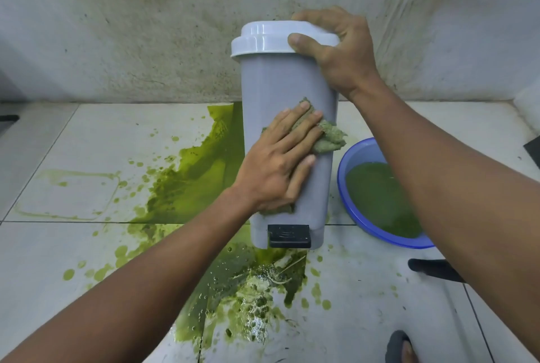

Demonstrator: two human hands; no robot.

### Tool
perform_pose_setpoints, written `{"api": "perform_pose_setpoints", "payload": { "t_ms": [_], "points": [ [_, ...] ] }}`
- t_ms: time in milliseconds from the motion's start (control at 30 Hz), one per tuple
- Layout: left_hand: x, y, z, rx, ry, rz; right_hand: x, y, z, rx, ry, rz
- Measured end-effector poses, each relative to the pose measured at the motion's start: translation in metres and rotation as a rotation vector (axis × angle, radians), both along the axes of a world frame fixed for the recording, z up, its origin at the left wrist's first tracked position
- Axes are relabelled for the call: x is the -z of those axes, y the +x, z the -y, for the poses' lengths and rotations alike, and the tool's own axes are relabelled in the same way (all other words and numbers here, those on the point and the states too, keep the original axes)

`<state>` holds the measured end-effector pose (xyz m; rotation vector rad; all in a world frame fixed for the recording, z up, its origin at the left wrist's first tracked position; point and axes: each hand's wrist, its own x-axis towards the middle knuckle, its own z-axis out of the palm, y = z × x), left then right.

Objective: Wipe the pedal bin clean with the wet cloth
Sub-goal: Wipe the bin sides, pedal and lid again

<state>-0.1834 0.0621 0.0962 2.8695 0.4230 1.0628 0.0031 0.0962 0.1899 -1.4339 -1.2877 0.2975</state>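
Head view — pedal bin (280, 85) upright on green-slicked tiles (87, 143), likely light, stiff, slippery — right hand (339, 52) gripping its lid rim (263, 48), the sound hold, left hand (274, 163) flat, pressing limp wet cloth (330, 139) to its front.

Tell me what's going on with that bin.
A person is wiping a grey pedal bin. The left hand presses a green-stained cloth flat against the bin's front, and the right hand grips the lid at its rim. The bin stands on a tiled floor in a green puddle. A blue basin of green water sits just right of it.
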Motion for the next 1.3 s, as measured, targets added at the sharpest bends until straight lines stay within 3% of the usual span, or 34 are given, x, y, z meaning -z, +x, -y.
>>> {"api": "perform_pose_setpoints", "payload": {
  "t_ms": [100,233,500,800,967,1167,1300],
  "points": [
    [0.006,-0.022,-0.006,0.057,0.043,-0.096,0.000,-0.001,0.001,0.005,-0.004,-0.001],
    [0.040,-0.041,0.001,-0.019,0.109,-0.060,-0.003,-0.005,0.000,0.015,-0.021,-0.016],
    [0.096,-0.062,0.027,-0.075,-0.057,0.106,-0.004,-0.005,0.004,0.003,-0.018,-0.039],
    [0.051,-0.035,-0.002,-0.119,-0.169,0.252,-0.003,-0.007,0.000,0.031,-0.025,0.002],
    [0.070,-0.042,0.011,-0.175,-0.295,0.312,-0.002,-0.003,-0.001,0.034,-0.020,0.002],
    [0.114,-0.063,0.057,-0.336,-0.754,0.301,-0.002,-0.004,0.001,0.049,-0.010,-0.003],
    [0.094,-0.052,0.048,-0.332,-0.679,0.334,-0.002,-0.007,0.001,0.040,-0.011,-0.001]
  ]
}}
